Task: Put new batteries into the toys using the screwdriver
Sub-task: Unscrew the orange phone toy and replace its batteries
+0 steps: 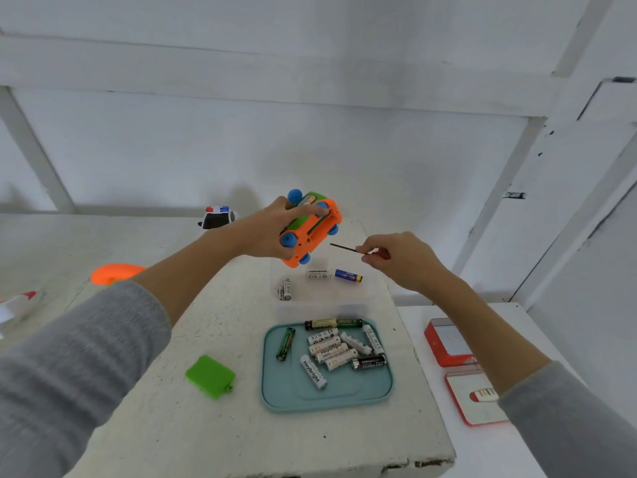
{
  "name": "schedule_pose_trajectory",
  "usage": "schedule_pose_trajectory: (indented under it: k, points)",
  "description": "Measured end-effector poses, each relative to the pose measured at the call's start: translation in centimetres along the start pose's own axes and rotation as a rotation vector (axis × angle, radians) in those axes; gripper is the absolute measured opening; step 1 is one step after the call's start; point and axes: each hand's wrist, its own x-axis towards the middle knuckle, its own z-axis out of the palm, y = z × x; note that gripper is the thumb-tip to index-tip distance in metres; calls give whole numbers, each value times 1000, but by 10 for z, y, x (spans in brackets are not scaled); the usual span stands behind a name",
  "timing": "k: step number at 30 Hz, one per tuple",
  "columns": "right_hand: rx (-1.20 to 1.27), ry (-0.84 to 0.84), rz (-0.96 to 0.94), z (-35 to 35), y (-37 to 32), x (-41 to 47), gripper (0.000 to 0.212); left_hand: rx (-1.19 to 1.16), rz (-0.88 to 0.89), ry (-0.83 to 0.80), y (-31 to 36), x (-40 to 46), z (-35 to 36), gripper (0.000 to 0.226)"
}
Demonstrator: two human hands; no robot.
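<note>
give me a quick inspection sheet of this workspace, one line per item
surface: white speckled table, rough front edge.
job's things: orange toy car with blue wheels held up, underside toward the screwdriver; teal tray of loose AA batteries; clear container with three batteries; green battery cover lying on the table.
clutter: police toy car at back; orange object and a white and red toy at left; red boxes on the side table.
grippers: left hand grips the car; right hand pinches the screwdriver.
cables: nothing seen.
surroundings: white walls and shelf frame.
</note>
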Motion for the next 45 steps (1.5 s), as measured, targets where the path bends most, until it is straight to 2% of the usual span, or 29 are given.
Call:
schedule_pose_trajectory:
  k: [5, 9, 15, 19, 23, 26, 32, 39, 45]
  points:
    - [111, 123, -54, 2, -9, 0, 21, -167, -8, 115, 1, -9, 2, 79]
    - [117, 147, -90, 5, -23, 1, 22, -297, -18, 179, 5, -17, 4, 79]
    - [123, 143, -102, 6, -35, 1, 24, -337, -11, 239, 5, -21, 9, 83]
    - [113, 152, -65, 13, -45, -1, 23, -335, -33, 318, 12, -22, 16, 78]
    - [90, 260, -69, 30, -50, -6, 25, -454, 0, 438, 17, -21, 20, 78]
    - [69, 331, -104, 37, -52, -11, 25, -568, -21, 459, 17, -18, 23, 76]
    - [112, 231, -69, 32, -40, -13, 28, -492, -34, 336, 0, -20, 24, 80]
    - [48, 281, -23, 7, -31, -1, 28, -428, -33, 188, -13, -23, 17, 85]
    - [-60, 245, -56, 0, -28, 12, 29, -352, -25, 128, -4, -25, 13, 79]
